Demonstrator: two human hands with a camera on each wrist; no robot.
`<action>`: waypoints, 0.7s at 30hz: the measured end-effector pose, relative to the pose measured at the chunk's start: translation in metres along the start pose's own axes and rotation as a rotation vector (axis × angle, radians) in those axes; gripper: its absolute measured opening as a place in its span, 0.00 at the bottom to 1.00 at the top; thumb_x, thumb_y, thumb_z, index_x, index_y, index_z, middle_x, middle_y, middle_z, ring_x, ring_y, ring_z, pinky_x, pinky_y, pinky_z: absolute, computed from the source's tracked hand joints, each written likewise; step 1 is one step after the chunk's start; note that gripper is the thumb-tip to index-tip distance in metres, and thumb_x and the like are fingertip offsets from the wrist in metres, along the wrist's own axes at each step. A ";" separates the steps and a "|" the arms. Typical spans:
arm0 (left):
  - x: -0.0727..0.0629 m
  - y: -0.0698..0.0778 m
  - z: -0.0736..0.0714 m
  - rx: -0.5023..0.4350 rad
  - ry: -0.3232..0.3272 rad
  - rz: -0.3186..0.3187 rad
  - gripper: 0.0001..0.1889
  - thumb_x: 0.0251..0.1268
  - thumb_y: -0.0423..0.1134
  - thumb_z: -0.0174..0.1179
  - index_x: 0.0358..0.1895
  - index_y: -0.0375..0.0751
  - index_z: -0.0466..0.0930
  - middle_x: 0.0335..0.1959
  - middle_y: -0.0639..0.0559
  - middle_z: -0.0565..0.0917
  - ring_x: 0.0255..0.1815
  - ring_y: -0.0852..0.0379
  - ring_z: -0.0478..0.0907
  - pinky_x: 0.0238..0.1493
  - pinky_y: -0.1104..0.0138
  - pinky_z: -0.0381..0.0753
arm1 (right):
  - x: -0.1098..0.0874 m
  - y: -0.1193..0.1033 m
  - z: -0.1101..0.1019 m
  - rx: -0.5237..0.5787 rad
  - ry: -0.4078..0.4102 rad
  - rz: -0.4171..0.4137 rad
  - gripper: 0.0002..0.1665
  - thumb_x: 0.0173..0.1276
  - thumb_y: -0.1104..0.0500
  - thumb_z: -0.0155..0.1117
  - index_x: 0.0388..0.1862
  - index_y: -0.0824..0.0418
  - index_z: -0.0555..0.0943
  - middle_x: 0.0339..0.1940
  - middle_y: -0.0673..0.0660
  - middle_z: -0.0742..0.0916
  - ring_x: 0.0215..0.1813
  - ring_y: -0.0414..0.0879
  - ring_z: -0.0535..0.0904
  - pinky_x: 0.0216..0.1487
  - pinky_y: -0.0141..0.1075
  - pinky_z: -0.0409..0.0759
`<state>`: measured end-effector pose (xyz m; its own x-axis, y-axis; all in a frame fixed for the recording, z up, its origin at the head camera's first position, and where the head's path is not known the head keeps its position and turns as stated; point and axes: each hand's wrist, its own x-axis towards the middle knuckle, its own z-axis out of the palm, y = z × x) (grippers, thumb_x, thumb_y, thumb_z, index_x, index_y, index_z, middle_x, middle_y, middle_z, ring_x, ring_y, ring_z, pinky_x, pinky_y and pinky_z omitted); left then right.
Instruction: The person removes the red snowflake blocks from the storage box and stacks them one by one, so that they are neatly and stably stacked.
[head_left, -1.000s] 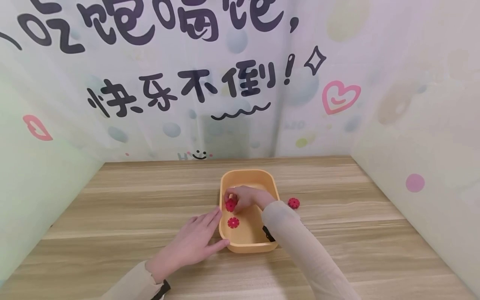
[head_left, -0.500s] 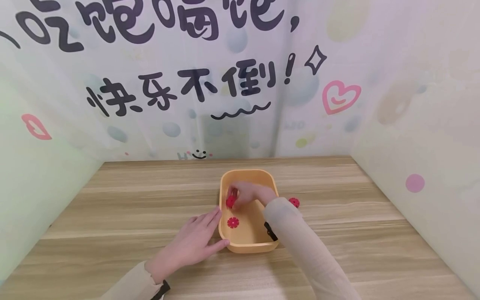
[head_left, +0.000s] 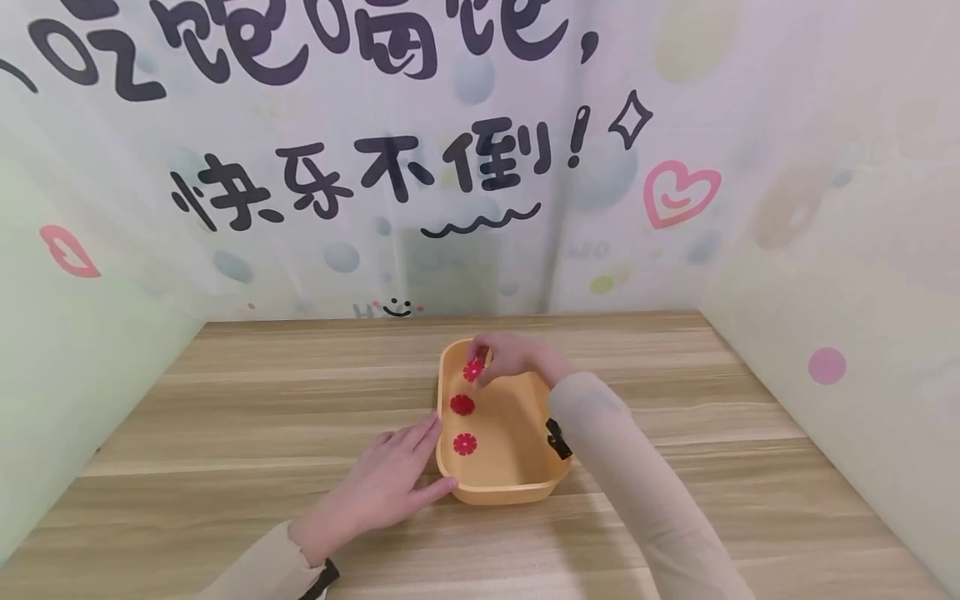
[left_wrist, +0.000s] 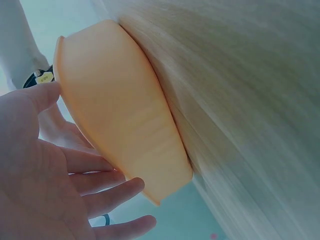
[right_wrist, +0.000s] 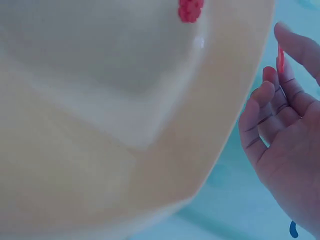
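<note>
Wood-grain tabletop (head_left: 285,433), printed white backdrop (head_left: 480,271) behind. Right hand (head_left: 510,354) pinches a red notched disc (head_left: 472,371) at 11 o'clock over a yellow-orange round-cornered bin (head_left: 506,495), long axis 12 to 6. A second red disc (head_left: 462,405) and third red disc (head_left: 461,445) lie inside, roughly 7 o'clock from that hand. Left hand (head_left: 382,483) has fingers stretched out, touching the rim between 7 and 9. Backdrop's black lettering (head_left: 397,173) says 快乐不倒! below a cropped line; yellow wrist-strap label (left_wrist: 45,77) is too tiny to read, sorry.
</note>
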<state>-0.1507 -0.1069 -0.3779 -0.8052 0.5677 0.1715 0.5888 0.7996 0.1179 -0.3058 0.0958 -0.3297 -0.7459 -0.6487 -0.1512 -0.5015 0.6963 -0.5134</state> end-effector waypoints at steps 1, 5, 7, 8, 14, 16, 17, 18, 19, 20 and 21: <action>0.000 0.000 0.000 -0.002 -0.002 0.000 0.41 0.59 0.64 0.43 0.63 0.30 0.59 0.63 0.40 0.61 0.57 0.44 0.65 0.51 0.48 0.64 | -0.001 0.001 -0.002 0.010 -0.005 0.004 0.18 0.51 0.59 0.68 0.39 0.58 0.73 0.35 0.50 0.77 0.39 0.44 0.71 0.39 0.33 0.71; 0.000 0.001 -0.001 -0.011 -0.021 -0.011 0.41 0.58 0.64 0.44 0.63 0.32 0.58 0.64 0.42 0.60 0.58 0.45 0.63 0.51 0.48 0.63 | -0.007 0.003 -0.010 0.049 -0.007 -0.002 0.17 0.52 0.60 0.67 0.39 0.59 0.73 0.34 0.52 0.77 0.38 0.47 0.71 0.37 0.33 0.72; 0.000 0.001 -0.002 -0.018 -0.030 -0.017 0.41 0.58 0.64 0.44 0.64 0.32 0.58 0.64 0.42 0.59 0.59 0.45 0.62 0.52 0.48 0.63 | -0.011 0.005 -0.013 0.057 0.004 -0.012 0.16 0.52 0.61 0.67 0.39 0.60 0.74 0.33 0.52 0.77 0.38 0.48 0.71 0.37 0.33 0.73; 0.001 0.001 -0.002 -0.020 -0.032 -0.019 0.41 0.58 0.64 0.44 0.64 0.33 0.58 0.64 0.42 0.59 0.59 0.45 0.62 0.52 0.48 0.63 | -0.013 0.007 -0.014 0.059 0.010 -0.018 0.16 0.52 0.62 0.67 0.39 0.61 0.74 0.33 0.52 0.77 0.38 0.48 0.71 0.36 0.33 0.73; 0.001 0.001 -0.002 -0.020 -0.039 -0.025 0.41 0.58 0.65 0.43 0.64 0.33 0.57 0.65 0.42 0.58 0.60 0.46 0.61 0.52 0.48 0.62 | -0.025 0.024 -0.019 0.070 0.037 -0.004 0.16 0.52 0.62 0.67 0.39 0.60 0.73 0.34 0.52 0.77 0.38 0.48 0.71 0.36 0.34 0.73; 0.000 0.002 -0.002 -0.020 -0.036 -0.022 0.41 0.58 0.64 0.43 0.64 0.33 0.57 0.64 0.42 0.59 0.60 0.46 0.61 0.52 0.48 0.62 | -0.030 0.029 -0.019 0.073 0.046 -0.016 0.16 0.52 0.61 0.67 0.39 0.60 0.73 0.34 0.52 0.77 0.37 0.48 0.71 0.36 0.35 0.73; 0.000 0.002 -0.002 -0.018 -0.033 -0.019 0.41 0.58 0.64 0.43 0.64 0.32 0.57 0.64 0.41 0.59 0.60 0.46 0.61 0.52 0.48 0.62 | -0.033 0.032 -0.019 0.072 0.053 -0.026 0.16 0.52 0.62 0.67 0.39 0.60 0.73 0.35 0.52 0.77 0.37 0.47 0.70 0.36 0.35 0.72; 0.000 0.002 -0.002 -0.016 -0.027 -0.014 0.41 0.58 0.64 0.44 0.64 0.32 0.58 0.64 0.41 0.59 0.60 0.45 0.61 0.52 0.48 0.62 | -0.036 0.034 -0.019 0.067 0.061 -0.040 0.16 0.52 0.61 0.67 0.39 0.60 0.73 0.35 0.52 0.77 0.36 0.47 0.70 0.36 0.36 0.72; 0.000 0.002 -0.002 -0.013 -0.021 -0.009 0.41 0.59 0.63 0.44 0.63 0.31 0.58 0.64 0.41 0.59 0.60 0.45 0.61 0.52 0.48 0.63 | -0.038 0.037 -0.019 0.067 0.068 -0.057 0.16 0.52 0.61 0.67 0.39 0.60 0.73 0.35 0.52 0.77 0.35 0.47 0.70 0.36 0.36 0.72; 0.000 0.002 -0.002 -0.011 -0.017 -0.006 0.40 0.59 0.63 0.44 0.63 0.31 0.58 0.64 0.40 0.59 0.60 0.45 0.61 0.52 0.48 0.63 | -0.041 0.039 -0.018 0.067 0.077 -0.071 0.16 0.52 0.61 0.67 0.39 0.61 0.73 0.35 0.52 0.77 0.35 0.47 0.70 0.36 0.36 0.71; 0.000 0.002 -0.002 -0.010 -0.014 -0.004 0.40 0.59 0.63 0.44 0.63 0.31 0.58 0.64 0.40 0.59 0.59 0.45 0.61 0.52 0.48 0.63 | -0.044 0.042 -0.018 0.065 0.086 -0.083 0.17 0.52 0.61 0.67 0.40 0.61 0.73 0.35 0.52 0.77 0.34 0.46 0.70 0.36 0.36 0.71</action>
<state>-0.1492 -0.1062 -0.3758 -0.8084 0.5672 0.1575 0.5862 0.7999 0.1285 -0.3025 0.1591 -0.3296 -0.7393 -0.6724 -0.0347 -0.5353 0.6183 -0.5755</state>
